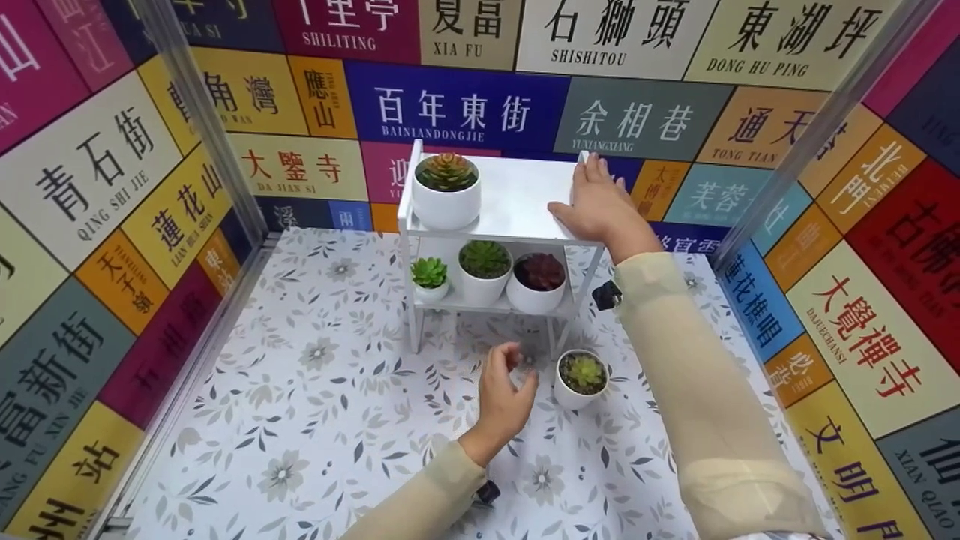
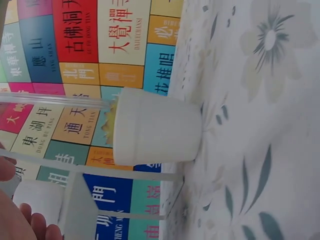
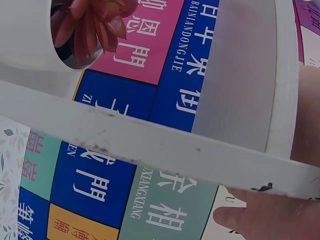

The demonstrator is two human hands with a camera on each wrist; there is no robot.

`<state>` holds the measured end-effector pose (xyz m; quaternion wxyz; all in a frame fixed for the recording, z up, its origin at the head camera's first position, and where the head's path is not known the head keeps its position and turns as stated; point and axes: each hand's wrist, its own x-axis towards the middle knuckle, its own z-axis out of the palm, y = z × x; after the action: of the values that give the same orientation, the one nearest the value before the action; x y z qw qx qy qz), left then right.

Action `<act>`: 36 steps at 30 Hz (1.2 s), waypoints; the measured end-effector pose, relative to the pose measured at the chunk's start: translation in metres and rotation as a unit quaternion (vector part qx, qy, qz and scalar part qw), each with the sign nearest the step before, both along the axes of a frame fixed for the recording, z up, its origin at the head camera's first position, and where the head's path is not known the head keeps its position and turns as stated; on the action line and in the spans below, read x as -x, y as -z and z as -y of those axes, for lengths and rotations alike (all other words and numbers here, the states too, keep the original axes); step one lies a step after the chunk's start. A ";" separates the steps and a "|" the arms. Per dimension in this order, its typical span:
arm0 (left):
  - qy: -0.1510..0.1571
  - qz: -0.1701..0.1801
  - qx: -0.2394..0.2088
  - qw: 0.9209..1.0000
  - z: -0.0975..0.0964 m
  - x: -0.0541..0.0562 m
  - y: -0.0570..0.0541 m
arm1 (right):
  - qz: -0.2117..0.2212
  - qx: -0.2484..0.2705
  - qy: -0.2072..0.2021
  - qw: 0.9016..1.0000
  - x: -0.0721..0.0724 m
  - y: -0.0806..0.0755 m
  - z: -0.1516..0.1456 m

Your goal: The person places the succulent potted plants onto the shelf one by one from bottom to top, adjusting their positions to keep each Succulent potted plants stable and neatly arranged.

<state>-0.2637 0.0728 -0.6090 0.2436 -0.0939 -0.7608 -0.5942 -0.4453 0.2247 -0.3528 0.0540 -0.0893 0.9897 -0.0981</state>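
A two-tier white plant shelf (image 1: 525, 191) stands at the back. My right hand (image 1: 606, 208) holds the right end of its top tier, thumb over the board and fingers along the raised edge. In the right wrist view, parts of that hand (image 3: 265, 215) show on both sides of the white frame. My left hand (image 1: 504, 397) is in front of the shelf with loosely bent fingers and nothing in them. Just right of it, a potted green succulent (image 1: 581, 375) stands upright on the table, its white pot (image 2: 155, 127) apart from the hand.
On the top tier's left end sits a white pot with an orange-green succulent (image 1: 446, 187). The lower tier bears a small bright green succulent (image 1: 429, 274), a green one (image 1: 485, 261) and a dark red one (image 1: 540, 274). Sign-covered walls (image 1: 457, 105) surround the floral tabletop (image 1: 315, 397).
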 end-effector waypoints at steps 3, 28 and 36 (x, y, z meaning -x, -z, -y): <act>0.001 0.007 0.015 1.000 -0.005 0.001 0.006 | 0.000 0.000 0.001 1.000 0.000 0.000 0.000; 0.055 0.124 0.116 0.984 -0.023 0.006 0.020 | -0.003 -0.005 0.003 1.000 0.000 0.001 -0.001; 0.071 0.147 0.118 0.980 -0.029 0.012 0.022 | -0.001 -0.004 0.006 1.000 0.000 0.000 0.000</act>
<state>-0.2758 0.1019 -0.6308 0.0738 -0.0875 -0.8444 -0.5233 -0.4448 0.2243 -0.3529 0.0525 -0.0833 0.9906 -0.0945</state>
